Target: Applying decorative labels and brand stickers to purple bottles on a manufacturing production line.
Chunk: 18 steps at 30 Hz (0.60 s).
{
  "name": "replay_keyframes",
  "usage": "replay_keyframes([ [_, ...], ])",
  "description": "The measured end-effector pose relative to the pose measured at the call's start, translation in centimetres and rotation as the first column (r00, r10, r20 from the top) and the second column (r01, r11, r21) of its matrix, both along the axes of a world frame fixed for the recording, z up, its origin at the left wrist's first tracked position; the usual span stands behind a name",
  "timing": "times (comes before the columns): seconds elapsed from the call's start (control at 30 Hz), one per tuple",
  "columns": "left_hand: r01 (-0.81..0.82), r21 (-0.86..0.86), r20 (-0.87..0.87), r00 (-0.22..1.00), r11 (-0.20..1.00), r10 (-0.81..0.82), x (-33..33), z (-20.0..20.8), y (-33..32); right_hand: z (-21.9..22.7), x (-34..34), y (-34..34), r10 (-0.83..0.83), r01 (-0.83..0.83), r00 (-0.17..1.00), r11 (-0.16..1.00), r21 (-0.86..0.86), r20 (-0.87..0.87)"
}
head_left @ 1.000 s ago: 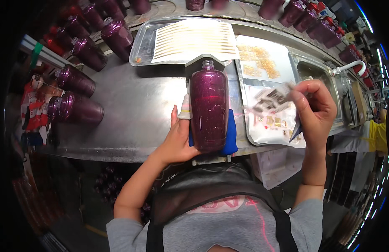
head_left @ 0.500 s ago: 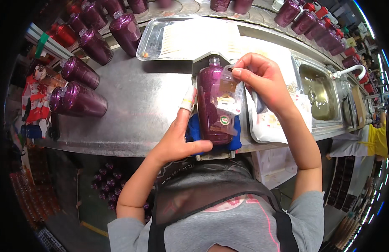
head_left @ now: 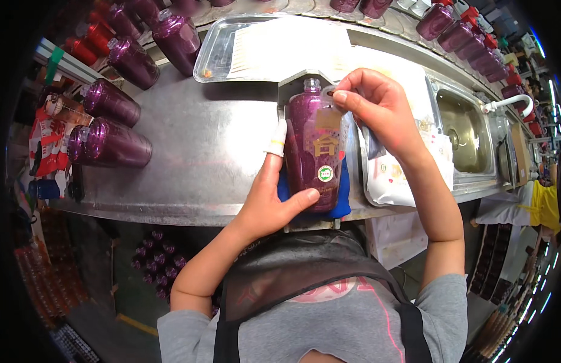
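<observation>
A purple glass bottle (head_left: pixel 309 163) lies on its side on a blue pad (head_left: pixel 343 199) at the near edge of the steel counter (head_left: pixel 202 151), neck pointing away from me. My left hand (head_left: pixel 271 199) holds the bottle's lower body, thumb across its base, a white finger cot on one finger. My right hand (head_left: pixel 377 106) pinches a clear sticker (head_left: pixel 330 121) against the bottle's upper front, by the neck. A gold mark and a small round green sticker sit on the bottle's face.
Several purple bottles (head_left: pixel 108 142) lie at the counter's left, more stand along the far edge. A metal tray (head_left: pixel 214 54) holds a white sheet. A sticker sheet (head_left: pixel 395 175) lies at the right, beside a sink (head_left: pixel 465 130) with a tap.
My right hand came from the sticker sheet at the right to the bottle, bringing a clear sticker onto its upper front. The left hand has slid down to the bottle's base.
</observation>
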<state>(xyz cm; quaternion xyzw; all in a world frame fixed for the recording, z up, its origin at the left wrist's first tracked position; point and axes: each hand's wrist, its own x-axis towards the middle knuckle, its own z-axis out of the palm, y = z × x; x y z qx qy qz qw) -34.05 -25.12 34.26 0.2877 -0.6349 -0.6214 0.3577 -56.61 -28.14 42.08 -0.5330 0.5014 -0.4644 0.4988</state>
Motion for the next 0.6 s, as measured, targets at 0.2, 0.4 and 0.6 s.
replay_keyframes([
  [0.2,0.144,-0.1,0.177,0.976,0.985,-0.124,1.6,0.6,-0.4,0.3,0.2,0.5,-0.032,0.033,0.999,0.997,-0.067,0.021],
  [0.4,0.118,-0.351,0.354,0.935,0.929,0.015,0.2,-0.6,-0.2,3.3,0.1,3.7,-0.105,0.093,0.993,0.974,-0.205,-0.051],
  [0.6,0.02,-0.467,0.323,0.934,0.884,0.15,0.3,0.4,0.8,3.5,-4.4,5.6,-0.424,0.425,0.904,0.874,-0.237,0.057],
])
